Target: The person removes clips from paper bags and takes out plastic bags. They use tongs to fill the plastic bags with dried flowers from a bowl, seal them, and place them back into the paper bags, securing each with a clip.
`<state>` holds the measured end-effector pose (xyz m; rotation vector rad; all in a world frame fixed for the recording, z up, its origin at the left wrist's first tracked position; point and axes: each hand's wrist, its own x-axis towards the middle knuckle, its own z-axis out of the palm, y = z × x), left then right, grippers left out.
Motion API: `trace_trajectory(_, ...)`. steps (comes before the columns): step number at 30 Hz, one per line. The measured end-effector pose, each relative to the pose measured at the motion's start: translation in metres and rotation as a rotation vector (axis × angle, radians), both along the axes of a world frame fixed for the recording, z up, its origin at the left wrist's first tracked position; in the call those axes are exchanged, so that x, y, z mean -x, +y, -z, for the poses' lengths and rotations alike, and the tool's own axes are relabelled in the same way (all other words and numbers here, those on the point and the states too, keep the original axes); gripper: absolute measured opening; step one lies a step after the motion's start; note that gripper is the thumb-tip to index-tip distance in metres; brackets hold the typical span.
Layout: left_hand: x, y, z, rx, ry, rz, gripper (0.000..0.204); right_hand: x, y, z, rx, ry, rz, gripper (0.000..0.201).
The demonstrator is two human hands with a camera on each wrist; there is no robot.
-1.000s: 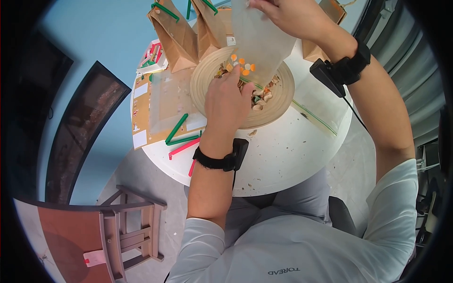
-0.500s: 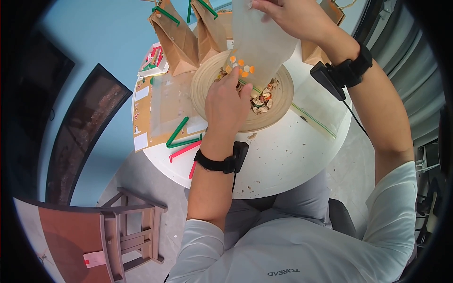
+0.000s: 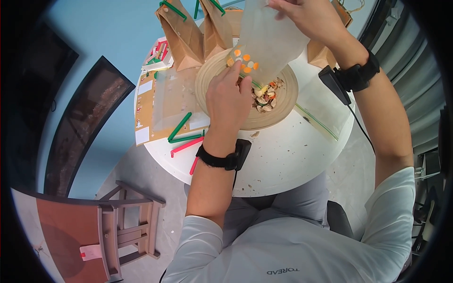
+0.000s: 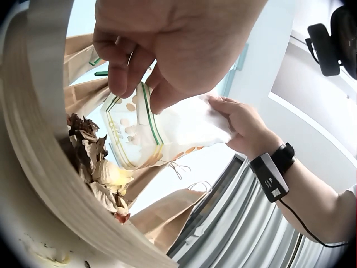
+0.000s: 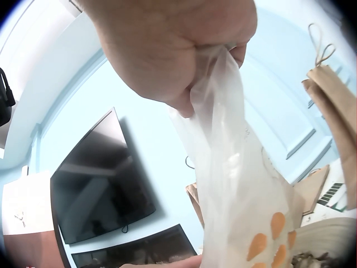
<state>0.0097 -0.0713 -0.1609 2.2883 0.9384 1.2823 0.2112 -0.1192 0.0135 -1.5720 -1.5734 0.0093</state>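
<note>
Two hands hold a clear bag over a bowl of shells on the round worktop.

My right hand (image 3: pixel 309 16) pinches the bag (image 3: pixel 271 40) by its closed end, up high; its long axis slants down-left, green zip mouth lowest, over the bowl (image 3: pixel 283 106). My left hand (image 3: pixel 229 101) has its grip narrow, pinching the mouth edge. Since a second ago, more shells (image 3: pixel 264 96) show beside my left hand.
</note>
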Motion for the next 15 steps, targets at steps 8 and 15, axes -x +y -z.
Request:
trace_trajectory(8, 0.002, -0.004, -0.01, 0.135, -0.071, 0.006, 0.05, -0.004, -0.006, 0.005, -0.128, -0.292, 0.103, 0.021)
trace_trajectory(15, -0.001, -0.004, -0.01, 0.147, -0.15, 0.009, 0.054, -0.003, -0.012, 0.004, -0.14, -0.335, 0.191, 0.025)
